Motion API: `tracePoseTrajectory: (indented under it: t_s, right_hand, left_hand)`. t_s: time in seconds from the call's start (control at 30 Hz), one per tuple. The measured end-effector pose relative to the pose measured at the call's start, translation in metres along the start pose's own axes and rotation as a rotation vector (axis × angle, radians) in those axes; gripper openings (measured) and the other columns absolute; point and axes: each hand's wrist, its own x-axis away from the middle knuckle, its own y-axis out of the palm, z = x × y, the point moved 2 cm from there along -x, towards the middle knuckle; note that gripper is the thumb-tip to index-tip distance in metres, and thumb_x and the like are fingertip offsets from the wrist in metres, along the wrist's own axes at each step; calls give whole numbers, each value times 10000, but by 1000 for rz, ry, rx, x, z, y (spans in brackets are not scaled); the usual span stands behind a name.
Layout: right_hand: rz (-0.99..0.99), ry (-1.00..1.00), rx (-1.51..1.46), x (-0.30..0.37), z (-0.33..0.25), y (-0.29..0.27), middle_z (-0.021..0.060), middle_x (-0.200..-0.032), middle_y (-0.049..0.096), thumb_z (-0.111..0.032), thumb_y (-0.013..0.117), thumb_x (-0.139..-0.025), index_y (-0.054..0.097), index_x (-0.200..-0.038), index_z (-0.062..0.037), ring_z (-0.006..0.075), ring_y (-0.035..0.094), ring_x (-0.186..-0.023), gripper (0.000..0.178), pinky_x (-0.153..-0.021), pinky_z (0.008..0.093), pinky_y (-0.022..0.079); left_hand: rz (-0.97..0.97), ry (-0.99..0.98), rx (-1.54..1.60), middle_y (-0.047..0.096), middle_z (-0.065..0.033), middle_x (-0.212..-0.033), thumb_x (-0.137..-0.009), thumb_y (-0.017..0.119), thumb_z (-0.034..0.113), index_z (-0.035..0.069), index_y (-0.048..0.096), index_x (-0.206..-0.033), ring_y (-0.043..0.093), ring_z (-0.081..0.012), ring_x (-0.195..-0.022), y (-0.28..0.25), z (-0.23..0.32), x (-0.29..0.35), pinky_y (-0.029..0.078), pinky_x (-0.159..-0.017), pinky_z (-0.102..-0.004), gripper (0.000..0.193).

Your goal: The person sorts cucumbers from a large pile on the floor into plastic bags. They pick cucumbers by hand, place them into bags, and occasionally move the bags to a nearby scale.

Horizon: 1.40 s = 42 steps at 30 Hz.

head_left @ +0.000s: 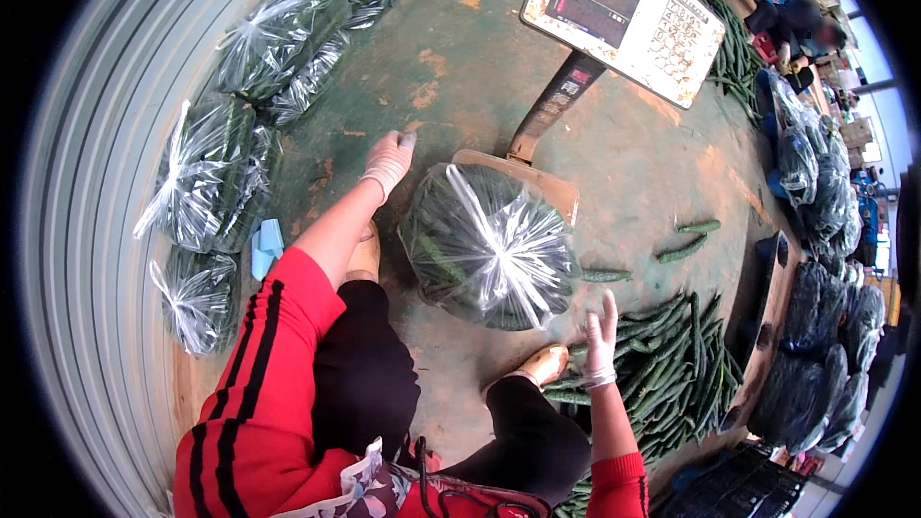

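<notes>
A clear plastic bag of cucumbers point(484, 249), its top gathered and tied, rests on the pan of a platform scale point(566, 194). Left of the bag and apart from it, my left hand point(389, 163) in a thin whitish glove has its fingers curled in, with nothing seen in them. On the other side my right hand point(602, 341), gloved too, is raised with fingers spread and holds nothing. It is over the edge of a heap of loose cucumbers point(662, 374). The scale's display head point(624, 14), with lit red digits, leans on a post beyond the bag.
Several filled bags of cucumbers point(206, 168) line the corrugated wall point(106, 230) at left, near a light-blue item point(268, 247). Single cucumbers point(682, 248) lie right of the scale. Dark bagged goods point(815, 317) stack at far right. Another person point(801, 34) is at the far right.
</notes>
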Motion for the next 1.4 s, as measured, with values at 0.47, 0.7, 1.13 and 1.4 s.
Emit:
tracePoseTrajectory:
  t_s: [0.47, 0.7, 1.13, 1.4]
  right_hand:
    - [-241, 617, -63, -106, 51, 40, 49, -1302, 522, -739, 380, -829, 406, -1372, -110, 200, 504, -1140, 831, -844, 414, 449]
    - [-162, 387, -140, -197, -12, 94, -13, -978, 544, -568, 449, -917, 487, -1250, -127, 105, 504, -827, 554, -759, 266, 428]
    - [-395, 750, -185, -132, 54, 118, 48, -1139, 580, -336, 592, -899, 461, -1292, -174, 231, 588, -975, 444, -666, 440, 538]
    - [-498, 578, -214, -127, -36, 195, 105, -1167, 571, -186, 550, -928, 427, -1298, -43, 272, 594, -1028, 415, -801, 482, 547]
  left_hand:
    - [-599, -174, 584, 618, -109, -1090, -855, 627, 382, 25, 574, -1162, 557, -199, -1055, -7, -72, 80, 415, -914, -312, 474]
    - [-942, -141, 499, 569, -101, -1210, -833, 644, 402, 45, 477, -1302, 526, -202, -1115, -55, -108, 99, 393, -966, -348, 612]
    - [-771, -524, 1215, 601, -48, -1136, -765, 731, 387, 57, 521, -1231, 545, -189, -1060, 0, -75, 94, 414, -936, -356, 608]
    - [-505, -526, 1123, 572, -62, -1174, -781, 638, 312, 13, 465, -1302, 533, -195, -1070, -95, -52, 77, 392, -967, -334, 625]
